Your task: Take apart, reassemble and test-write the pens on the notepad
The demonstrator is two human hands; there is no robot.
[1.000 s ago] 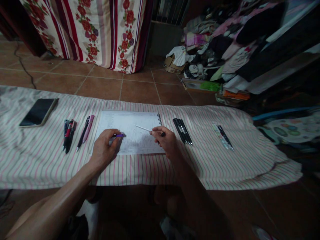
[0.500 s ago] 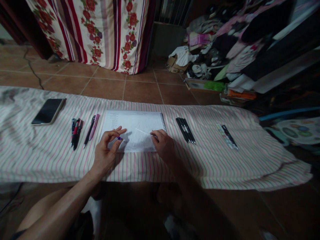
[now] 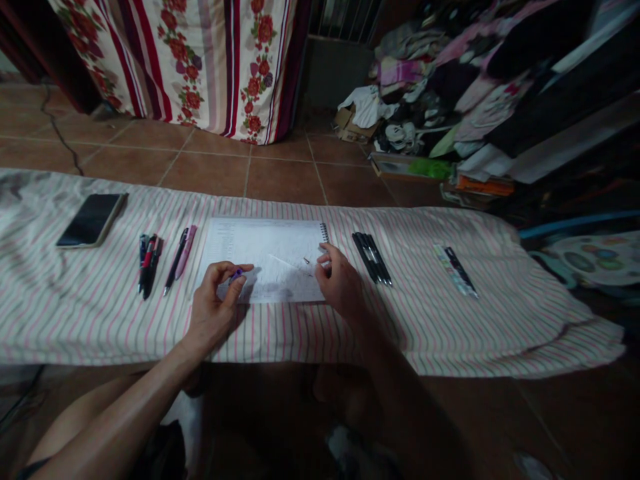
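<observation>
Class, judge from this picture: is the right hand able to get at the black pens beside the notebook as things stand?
Probably yes. The right hand rests at the notebook's right edge, close to the black pens. Only striped cloth lies between, with nothing blocking.

Dim room, low light, no window in view. Floor: terracotta tiles with pale grout, a thin black cable trailing across at far left. Beyond the far edge of the striped cloth: floral striped curtain hanging to the floor, metal bars behind a grey ledge, and heaped clothes beside flattened cardboard.
</observation>
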